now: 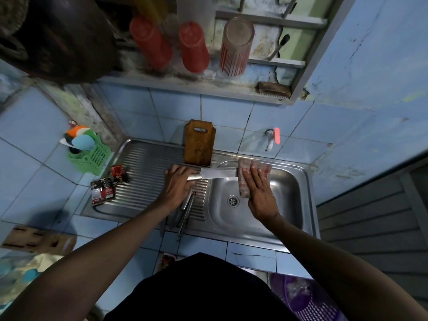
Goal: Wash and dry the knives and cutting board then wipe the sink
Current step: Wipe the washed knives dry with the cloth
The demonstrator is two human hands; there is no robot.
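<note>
Your left hand (177, 181) grips the metal handle of a knife (217, 174) at the centre of the frame, fingers curled round it, and the blade runs to the right over the edge of the sink (298, 218). Your right hand (258, 188) lies with straight fingers flat on a checked cloth (245, 166), which is folded over the tip end of the blade above the basin. The basin holds only the drain (233, 200) and a sheen of wet metal.

On the ribbed draining board (143, 172), just below your left hand, more knives (186, 209) lie together, their handles reaching toward the front edge of the bench (201, 245); how many there are you cannot tell. The wooden cutting board (199, 144) stands upright behind your left hand, leaning on the blue tiled wall. To the right of it a white tap (272, 139) with a red lever juts from the tiles.

At the left end of the draining board lie some dark red sachets (104, 189). Further left, a green basket (91, 152) holds sponges and scrubbers in orange, green and blue. A wooden knife block (39, 239) lies at the lower left. On the shelf in the upper frame stand two red cups (171, 46) and a striped glass (235, 47), all upside down, with a brush (274, 89) at the right end. A purple basket (308, 300) sits at the lower right.
</note>
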